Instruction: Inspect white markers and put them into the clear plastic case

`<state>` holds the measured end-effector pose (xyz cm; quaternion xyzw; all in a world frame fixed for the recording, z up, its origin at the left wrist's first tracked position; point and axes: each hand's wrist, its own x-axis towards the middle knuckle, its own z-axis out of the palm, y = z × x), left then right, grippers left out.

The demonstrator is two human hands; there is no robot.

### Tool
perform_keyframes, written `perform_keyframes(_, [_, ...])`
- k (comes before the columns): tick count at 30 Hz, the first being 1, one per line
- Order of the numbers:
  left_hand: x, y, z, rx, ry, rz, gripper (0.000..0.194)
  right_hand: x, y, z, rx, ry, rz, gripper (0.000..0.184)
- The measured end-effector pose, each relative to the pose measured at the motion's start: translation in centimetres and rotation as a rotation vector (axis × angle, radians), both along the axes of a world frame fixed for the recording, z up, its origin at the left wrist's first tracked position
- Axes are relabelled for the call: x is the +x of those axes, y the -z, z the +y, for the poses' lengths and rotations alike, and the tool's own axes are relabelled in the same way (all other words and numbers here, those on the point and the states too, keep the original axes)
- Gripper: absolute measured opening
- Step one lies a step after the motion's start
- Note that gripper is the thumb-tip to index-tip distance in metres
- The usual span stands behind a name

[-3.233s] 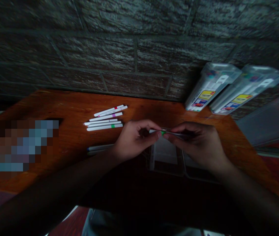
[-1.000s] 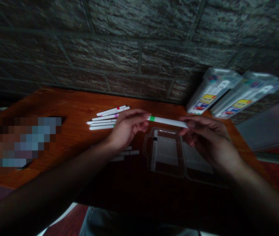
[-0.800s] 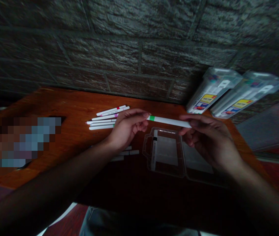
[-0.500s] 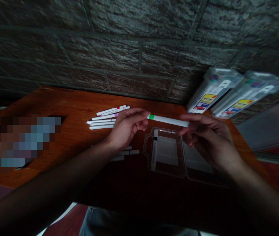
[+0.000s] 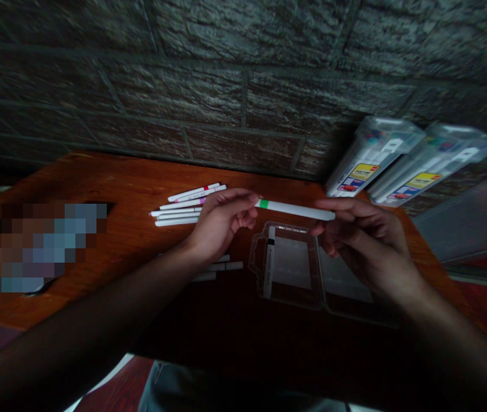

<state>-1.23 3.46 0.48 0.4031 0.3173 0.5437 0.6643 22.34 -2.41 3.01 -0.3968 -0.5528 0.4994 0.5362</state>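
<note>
Head view: my left hand [image 5: 221, 220], fingertips closed in a pinch on the green-banded end of one white pen [image 5: 297, 210]. My right hand [image 5: 374, 243], thumb and forefinger slightly parted about the plain end; whether they press it, I cannot tell. Pen raised, near-level, above and beyond the open clear case [image 5: 321, 280]. Inside its left half: one black-banded pen [image 5: 270, 269]. Left of the case, more pens [image 5: 229, 266], partly hidden by my forearm; beyond, a loose pile [image 5: 178, 216] on the table [image 5: 127, 180]. Risks: slip or swing, should my left pinch loosen; pile rolling, if my wrist brushes it.
</note>
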Motion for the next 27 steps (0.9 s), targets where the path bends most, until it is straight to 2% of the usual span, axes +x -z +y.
perform_keyframes(15, [0.1,-0.1,-0.2,0.020,0.018,0.020,0.009,0.0,0.7,0.4,0.115,0.078,-0.109,0.021])
perform_keyframes(22, [0.1,-0.2,-0.4,0.046,0.036,0.037,0.011,0.1,0.8,0.5,0.070,0.168,-0.080,0.017])
perform_keyframes(27, [0.0,-0.1,-0.6,0.132,0.076,0.067,0.017,0.3,0.8,1.0,0.025,0.189,-0.053,0.015])
